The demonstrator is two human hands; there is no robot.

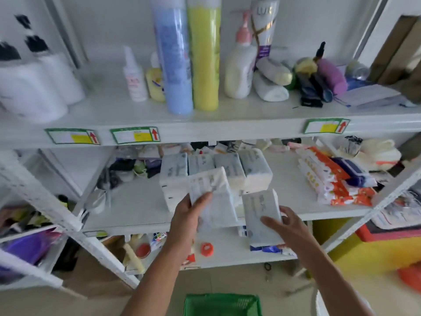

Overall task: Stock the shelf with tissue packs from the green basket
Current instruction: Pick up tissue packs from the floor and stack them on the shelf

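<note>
My left hand [189, 215] grips a white tissue pack [214, 197], raised in front of the middle shelf [141, 206]. My right hand [287, 226] holds a second tissue pack [262, 215] near that shelf's front edge. A row of several tissue packs [216, 169] stands on the middle shelf just behind the held ones. The green basket [222, 304] sits on the floor at the bottom edge of the view, between my forearms; only its far rim shows.
Orange-and-white wipe packs [330, 181] lie at the right of the middle shelf, dark clutter [127, 167] at its left. The upper shelf carries tall blue and yellow cans [189, 55] and bottles. A red cap [206, 249] lies on the lower shelf.
</note>
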